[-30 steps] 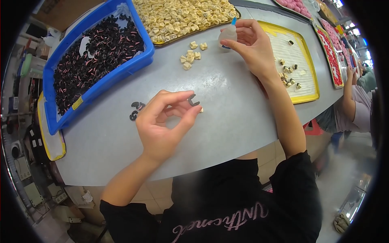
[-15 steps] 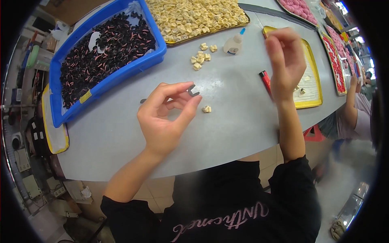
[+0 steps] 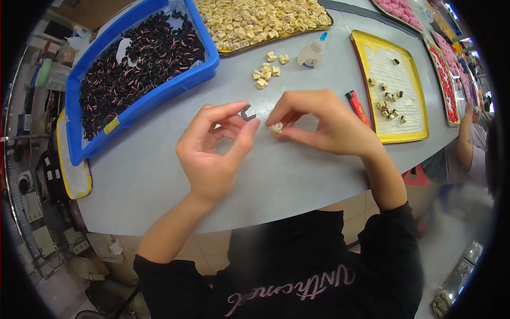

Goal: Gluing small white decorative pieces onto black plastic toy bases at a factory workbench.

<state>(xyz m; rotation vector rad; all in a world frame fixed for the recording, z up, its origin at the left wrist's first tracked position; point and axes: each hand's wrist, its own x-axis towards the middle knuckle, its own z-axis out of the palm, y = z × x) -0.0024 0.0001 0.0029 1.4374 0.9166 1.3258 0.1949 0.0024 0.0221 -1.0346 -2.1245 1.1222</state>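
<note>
Between thumb and forefinger, my left hand (image 3: 212,146) pinches a small black C-shaped piece (image 3: 247,113) with its gap turned to the right. Just right of it, my right hand (image 3: 332,122) has its fingertips on a small cream-coloured piece (image 3: 276,127). The two pieces are close together but apart. Beyond my hands lies a loose cluster of cream pieces (image 3: 265,72), next to a small clear bottle (image 3: 311,54) with a blue tip. A red lighter-like object with a black end (image 3: 357,108) lies beyond my right wrist.
A blue bin (image 3: 214,63) full of black and pink pieces stands at left. Behind the cluster is a tray heaped with cream pieces (image 3: 260,24). A yellow-rimmed tray (image 3: 414,64) at right holds several black-and-cream pieces. Another person's arm (image 3: 466,133) shows at far right.
My right hand has come down and left from above the yellow-rimmed tray and taken hold of the cream piece on the table. My left hand has stayed nearly in place with the black piece.
</note>
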